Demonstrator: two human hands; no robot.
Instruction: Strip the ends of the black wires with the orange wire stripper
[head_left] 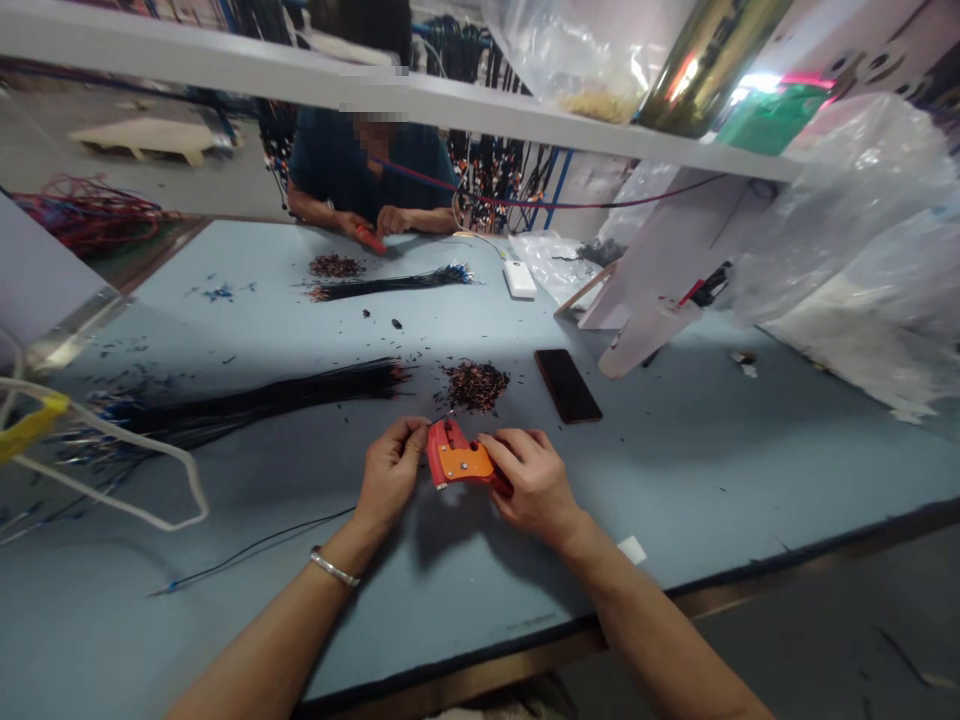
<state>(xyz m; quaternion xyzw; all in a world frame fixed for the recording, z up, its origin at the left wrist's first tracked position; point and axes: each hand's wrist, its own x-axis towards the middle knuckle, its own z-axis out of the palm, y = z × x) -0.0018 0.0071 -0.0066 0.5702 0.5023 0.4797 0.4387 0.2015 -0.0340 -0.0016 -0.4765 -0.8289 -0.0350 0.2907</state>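
My right hand point(534, 482) is wrapped round the handles of a red and orange wire stripper point(463, 462), held just above the table. Pinched in my left hand point(391, 468) is a thin black wire point(262, 545), whose end meets the stripper's jaw. The wire trails back under my left wrist to a blue-tipped end on the table. Beyond my hands lies a pile of short black and copper-coloured scraps point(474, 386). A long bundle of black wires point(277, 402) stretches to the left, its near-right ends copper-coloured.
A phone point(568, 385) lies right of the scraps. Across the table point(697, 450) a co-worker point(371, 175) holds a red tool point(370, 238) beside another wire bundle point(390, 285). A white wire loop point(112, 495) stands at left. A shelf point(480, 112) crosses above; plastic bags point(847, 250) sit at right.
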